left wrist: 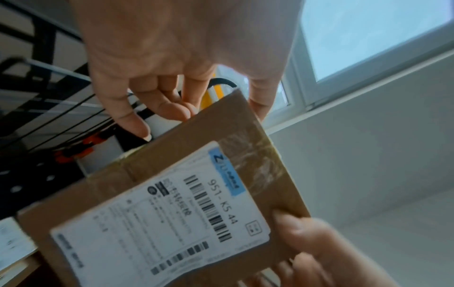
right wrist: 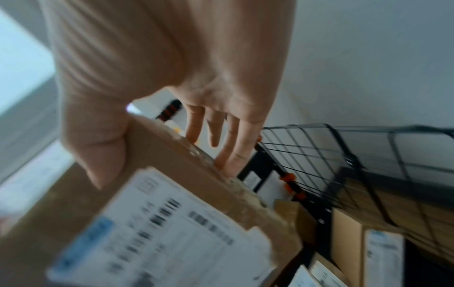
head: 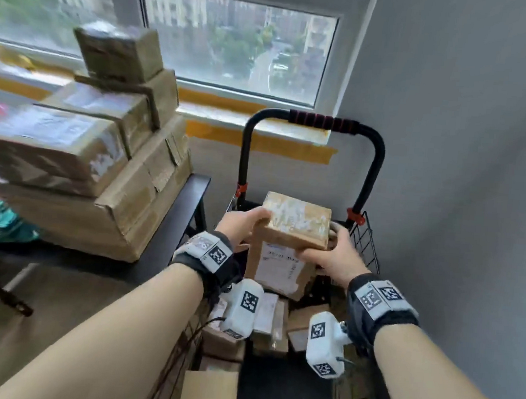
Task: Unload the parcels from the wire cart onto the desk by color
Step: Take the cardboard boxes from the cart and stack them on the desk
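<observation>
Above the cart (head: 367, 240), both hands, left (head: 243, 223) and right (head: 334, 258), clamp a stiff, seemingly light brown box (head: 287, 249) at its top corners, where taped cardboard likely grips best.

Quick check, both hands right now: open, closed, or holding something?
Left hand: grips the brown cardboard parcel at its top left corner.
Right hand: grips the same parcel's right edge, thumb on the labelled face.
</observation>
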Available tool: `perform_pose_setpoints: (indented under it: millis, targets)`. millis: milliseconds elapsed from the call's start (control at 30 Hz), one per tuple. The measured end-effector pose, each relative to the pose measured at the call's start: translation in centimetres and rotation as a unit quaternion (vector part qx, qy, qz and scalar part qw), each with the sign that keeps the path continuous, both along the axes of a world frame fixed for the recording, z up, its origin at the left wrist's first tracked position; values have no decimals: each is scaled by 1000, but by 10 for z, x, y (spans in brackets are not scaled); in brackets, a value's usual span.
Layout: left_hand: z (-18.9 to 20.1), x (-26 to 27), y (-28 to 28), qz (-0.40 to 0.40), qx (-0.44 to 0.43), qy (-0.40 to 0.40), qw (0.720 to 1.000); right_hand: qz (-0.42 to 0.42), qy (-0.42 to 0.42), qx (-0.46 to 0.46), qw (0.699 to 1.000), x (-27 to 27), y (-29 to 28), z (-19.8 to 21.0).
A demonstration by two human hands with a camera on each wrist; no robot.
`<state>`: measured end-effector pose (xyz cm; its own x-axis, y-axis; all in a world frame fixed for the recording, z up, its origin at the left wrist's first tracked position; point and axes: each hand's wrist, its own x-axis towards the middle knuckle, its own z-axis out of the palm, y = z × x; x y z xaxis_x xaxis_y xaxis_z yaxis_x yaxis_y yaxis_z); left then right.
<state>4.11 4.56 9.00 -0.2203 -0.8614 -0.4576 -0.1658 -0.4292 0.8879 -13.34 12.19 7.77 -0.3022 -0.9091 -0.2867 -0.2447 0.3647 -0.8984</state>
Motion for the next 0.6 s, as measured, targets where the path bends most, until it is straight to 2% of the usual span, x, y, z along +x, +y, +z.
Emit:
perform_pose_setpoints:
  millis: [133, 333, 500, 600]
  targets:
    - [53, 33, 19, 31, -71, -10, 997, 51, -65, -52, 995, 31, 9, 34]
    - [104, 88, 51, 63, -130, -1, 990, 38, -100, -122, 987, 80, -1, 82]
    - [125, 148, 58, 108, -188, -64, 974, 3, -125, -179, 976, 126, -14, 118]
    - [125, 187, 53, 138, -181, -71, 971, -18, -184, -203, 962, 158, -21, 140]
